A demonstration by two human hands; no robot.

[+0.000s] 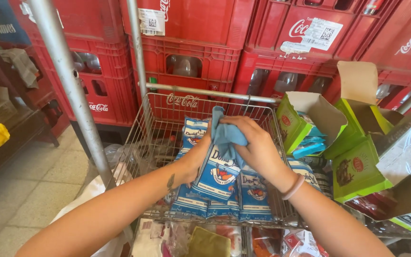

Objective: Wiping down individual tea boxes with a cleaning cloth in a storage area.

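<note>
My left hand grips a blue and white packet and holds it upright over a wire basket shelf. My right hand presses a light blue cloth against the top of that packet. Several more blue and white packets stand in a row in the basket below, and another packet stands behind my left hand.
Open green cardboard boxes sit to the right, one holding small blue packs. Red plastic bottle crates are stacked behind. A grey metal post rises at left. Bagged goods lie on the shelf below.
</note>
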